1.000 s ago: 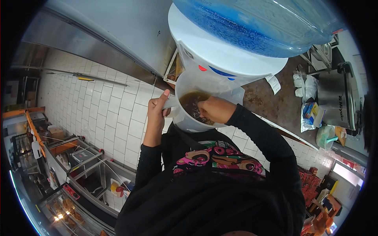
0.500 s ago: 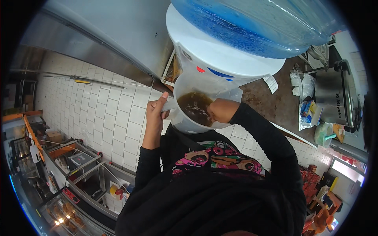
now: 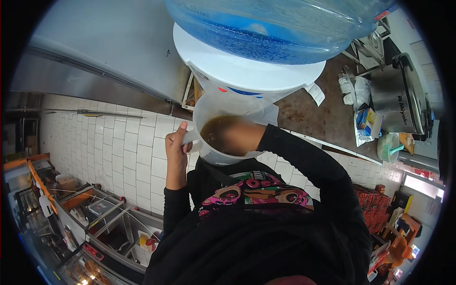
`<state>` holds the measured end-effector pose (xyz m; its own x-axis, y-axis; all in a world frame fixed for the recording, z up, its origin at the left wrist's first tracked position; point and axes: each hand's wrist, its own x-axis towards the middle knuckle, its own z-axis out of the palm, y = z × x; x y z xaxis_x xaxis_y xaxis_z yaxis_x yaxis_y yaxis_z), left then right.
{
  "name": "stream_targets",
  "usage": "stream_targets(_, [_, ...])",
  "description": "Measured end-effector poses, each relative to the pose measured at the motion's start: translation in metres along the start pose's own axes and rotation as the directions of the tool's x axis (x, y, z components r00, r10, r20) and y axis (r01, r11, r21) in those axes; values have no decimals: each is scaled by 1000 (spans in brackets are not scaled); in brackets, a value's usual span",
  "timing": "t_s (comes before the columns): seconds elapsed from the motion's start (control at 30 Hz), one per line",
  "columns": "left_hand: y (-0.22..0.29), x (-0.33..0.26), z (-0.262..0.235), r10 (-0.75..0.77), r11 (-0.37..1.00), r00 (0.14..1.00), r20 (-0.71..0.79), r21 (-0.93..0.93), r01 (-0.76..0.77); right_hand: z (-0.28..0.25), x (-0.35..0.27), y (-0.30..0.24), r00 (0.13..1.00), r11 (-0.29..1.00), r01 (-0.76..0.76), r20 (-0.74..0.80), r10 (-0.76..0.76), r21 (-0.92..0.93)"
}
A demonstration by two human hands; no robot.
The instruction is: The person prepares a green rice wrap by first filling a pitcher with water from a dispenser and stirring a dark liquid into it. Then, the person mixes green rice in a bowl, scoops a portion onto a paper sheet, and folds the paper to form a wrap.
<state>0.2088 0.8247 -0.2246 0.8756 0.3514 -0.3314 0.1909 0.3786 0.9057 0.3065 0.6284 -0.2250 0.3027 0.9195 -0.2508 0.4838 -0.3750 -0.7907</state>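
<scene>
A large translucent white plastic pitcher point(image 3: 222, 158) is held in front of my body, below the water dispenser. My left hand point(image 3: 176, 148) is closed around its handle, thumb up along the top. Brown liquid point(image 3: 209, 129) fills the lower part of the pitcher. My right hand point(image 3: 240, 136) reaches over the right rim and down inside, close to the liquid. Motion smears it, so its fingers and anything in them cannot be made out.
Just beyond the pitcher stands a white water dispenser point(image 3: 247, 76) with a big blue bottle point(image 3: 266, 40) on top. To the right, a brown counter point(image 3: 304, 111) carries a steel cooker point(image 3: 398, 99), plastic bags point(image 3: 355, 90) and a small tub point(image 3: 387, 148). A metal cabinet point(image 3: 109, 42) rises at left.
The dispenser, pitcher and both hands now appear further left in view. My right hand has moved within the pitcher and is blurred. My left hand keeps its grip on the handle.
</scene>
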Motion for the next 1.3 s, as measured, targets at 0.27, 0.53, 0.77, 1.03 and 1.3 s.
stream_targets(0.27, [2,-1,3,12,1000,1000,1,6,-12,-6,-15,5,972,937,-212,-160,172,-277])
stream_targets(0.53, [2,-3,5,4,1000,1000,6,-28,-4,2,-8,-6,1000,996,0,-4,0,-94])
stream_targets(0.77, [3,-4,7,2,1000,1000,-4,22,-2,-4,-2,2,958,916,-201,-267,109,-348])
stream_targets(1.03, [1,-3,4,18,1000,1000,18,8,-18,-14,-20,8,975,990,-75,201,98,-119])
stream_targets(1.3, [1,-4,4,21,999,1000,6,30,-21,-6,-4,15,948,859,-303,-219,230,-413])
